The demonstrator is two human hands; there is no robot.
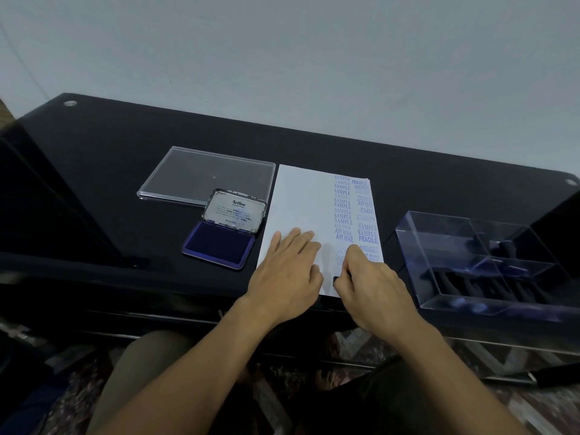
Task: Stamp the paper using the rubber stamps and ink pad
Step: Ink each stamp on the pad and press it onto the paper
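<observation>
Patterned floor (pixel 552 409) showed nearest the camera, below the person's knees and under the front edge of a glossy black bench (pixel 110 189). Both forearms reached forward onto the bench. The left hand (pixel 287 271) lay palm down on the near left part of a white paper (pixel 301 199), its grip spread, with the fingers straight and flat against the sheet. The right hand (pixel 373 287) sat just beside it over the sheet's near right corner, its grip curled and pinching a small dark stamp (pixel 335 280) between thumb and fingers. Only a sliver of the stamp was visible, and whether its face touched the sheet could not be told. The paper lay at mid-bench, long side running away from the person. Two columns of blue impressions ran down its right part, reading SAMPLE, AIR MAIL, FRAGILE and AMENDED, while its left part was plain white. Just left of the paper's near half stood the ink pad (pixel 218 244), open, blue pad facing up. Its tin lid (pixel 234 210) was hinged back, tilted up and printed Artline. Behind the pad a clear lid (pixel 204 174) lay flat, its right edge just beside the paper. Well right of the paper stood a clear divided box (pixel 411 265) holding stored stamps (pixel 464 284) with dark handles, blurred through the plastic. A plain pale wall (pixel 282 58) rose behind the bench.
</observation>
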